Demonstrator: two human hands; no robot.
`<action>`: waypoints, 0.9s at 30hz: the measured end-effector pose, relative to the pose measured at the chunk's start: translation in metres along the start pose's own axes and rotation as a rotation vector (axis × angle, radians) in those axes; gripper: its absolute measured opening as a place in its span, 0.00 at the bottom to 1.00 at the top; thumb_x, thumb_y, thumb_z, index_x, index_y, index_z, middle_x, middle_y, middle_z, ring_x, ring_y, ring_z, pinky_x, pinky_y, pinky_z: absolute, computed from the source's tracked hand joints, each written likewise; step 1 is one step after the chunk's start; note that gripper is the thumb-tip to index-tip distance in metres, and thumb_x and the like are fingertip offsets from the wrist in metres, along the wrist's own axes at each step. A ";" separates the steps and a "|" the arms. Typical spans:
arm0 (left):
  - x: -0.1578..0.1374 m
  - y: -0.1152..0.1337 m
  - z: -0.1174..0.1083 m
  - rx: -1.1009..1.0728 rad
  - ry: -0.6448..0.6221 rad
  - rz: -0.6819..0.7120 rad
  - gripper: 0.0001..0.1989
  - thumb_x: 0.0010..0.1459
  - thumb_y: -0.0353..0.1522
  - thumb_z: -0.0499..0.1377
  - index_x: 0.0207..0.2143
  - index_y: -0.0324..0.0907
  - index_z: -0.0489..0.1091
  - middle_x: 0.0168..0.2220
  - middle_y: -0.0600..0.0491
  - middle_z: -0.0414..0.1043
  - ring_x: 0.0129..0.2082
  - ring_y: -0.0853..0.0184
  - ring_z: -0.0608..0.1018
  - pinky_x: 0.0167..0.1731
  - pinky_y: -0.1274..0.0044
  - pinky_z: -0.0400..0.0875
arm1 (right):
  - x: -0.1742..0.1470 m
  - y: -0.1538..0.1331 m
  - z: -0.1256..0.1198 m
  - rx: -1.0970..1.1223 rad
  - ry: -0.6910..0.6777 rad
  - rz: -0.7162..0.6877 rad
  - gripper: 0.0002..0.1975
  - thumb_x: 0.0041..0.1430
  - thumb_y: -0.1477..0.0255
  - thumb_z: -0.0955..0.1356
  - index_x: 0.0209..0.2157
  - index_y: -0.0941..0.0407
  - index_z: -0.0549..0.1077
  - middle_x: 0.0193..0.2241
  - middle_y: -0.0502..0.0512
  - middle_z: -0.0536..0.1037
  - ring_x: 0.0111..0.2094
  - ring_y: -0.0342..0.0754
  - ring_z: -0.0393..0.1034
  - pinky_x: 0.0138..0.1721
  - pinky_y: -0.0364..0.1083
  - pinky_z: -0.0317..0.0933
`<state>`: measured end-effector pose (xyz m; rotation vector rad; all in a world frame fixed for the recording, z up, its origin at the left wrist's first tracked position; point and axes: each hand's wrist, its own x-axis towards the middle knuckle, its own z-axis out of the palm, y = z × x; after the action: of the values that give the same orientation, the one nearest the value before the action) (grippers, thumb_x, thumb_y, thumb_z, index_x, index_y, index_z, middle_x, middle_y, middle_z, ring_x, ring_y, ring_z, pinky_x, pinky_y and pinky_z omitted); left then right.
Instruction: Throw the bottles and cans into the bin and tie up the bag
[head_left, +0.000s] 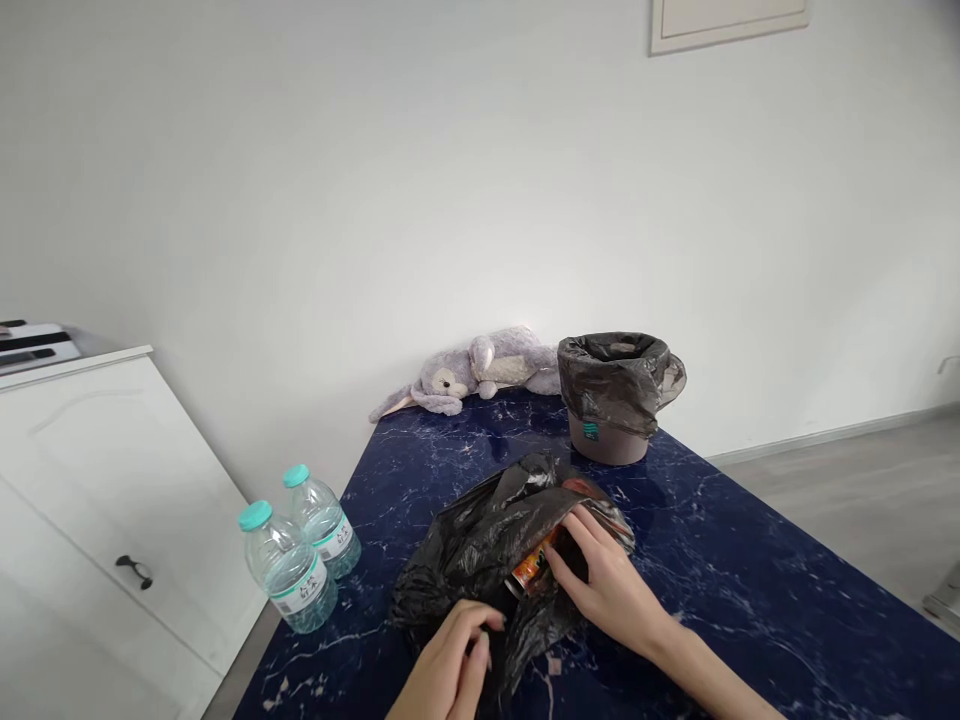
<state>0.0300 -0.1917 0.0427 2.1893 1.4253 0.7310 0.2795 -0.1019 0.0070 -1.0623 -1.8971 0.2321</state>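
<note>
A crumpled black plastic bag (480, 540) lies on the dark blue marbled table, its mouth towards me. In that mouth shows an orange can (531, 568) with a silver rim, partly covered by the bag. My right hand (604, 585) reaches into the opening, thumb and fingers closed on the can; some fingertips are hidden. At the near edge of the bag, my left hand (454, 660) is curled, its fingers pinching the black plastic. Something reddish (589, 490) shows through the bag's far right side.
Two clear water bottles (300, 585) with teal caps stand at the table's left edge. A bin (611, 445) lined with a dark bag stands at the back right. A lilac plush rabbit (480, 370) lies along the wall. A white cabinet (97, 500) is left.
</note>
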 end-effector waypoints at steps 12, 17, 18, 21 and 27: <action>0.042 -0.013 0.028 0.287 0.124 0.029 0.38 0.73 0.43 0.53 0.77 0.49 0.37 0.70 0.36 0.63 0.70 0.48 0.69 0.63 0.56 0.73 | -0.021 0.013 -0.015 0.086 -0.028 0.026 0.17 0.75 0.68 0.60 0.62 0.48 0.66 0.56 0.62 0.72 0.32 0.47 0.77 0.40 0.50 0.77; 0.058 0.001 0.034 0.272 0.116 -0.004 0.37 0.70 0.49 0.56 0.73 0.45 0.47 0.65 0.34 0.69 0.66 0.45 0.73 0.60 0.55 0.74 | -0.026 0.015 -0.015 -0.048 -0.014 -0.021 0.22 0.73 0.69 0.60 0.66 0.47 0.67 0.60 0.62 0.74 0.43 0.53 0.81 0.46 0.51 0.78; 0.061 0.002 0.036 0.296 0.108 -0.030 0.37 0.68 0.50 0.57 0.71 0.44 0.51 0.64 0.33 0.69 0.65 0.43 0.73 0.58 0.53 0.75 | -0.026 0.015 -0.014 -0.067 -0.016 -0.029 0.23 0.73 0.69 0.60 0.66 0.47 0.67 0.60 0.61 0.74 0.47 0.54 0.80 0.48 0.52 0.78; 0.071 0.001 0.042 0.372 0.078 -0.107 0.34 0.64 0.51 0.61 0.64 0.42 0.61 0.60 0.33 0.74 0.64 0.39 0.74 0.54 0.52 0.77 | -0.028 0.016 -0.014 -0.082 -0.035 -0.036 0.24 0.73 0.71 0.60 0.68 0.47 0.64 0.63 0.61 0.72 0.53 0.55 0.78 0.51 0.52 0.77; 0.059 0.018 0.031 0.366 0.147 -0.048 0.32 0.66 0.44 0.61 0.66 0.46 0.57 0.59 0.41 0.77 0.59 0.49 0.80 0.53 0.60 0.79 | -0.031 0.019 -0.013 -0.024 -0.088 0.000 0.26 0.74 0.72 0.59 0.70 0.47 0.59 0.67 0.63 0.66 0.43 0.50 0.81 0.46 0.50 0.78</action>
<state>0.0814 -0.1461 0.0415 2.3991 1.8010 0.6686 0.3074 -0.1168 -0.0159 -1.0834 -1.9831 0.2601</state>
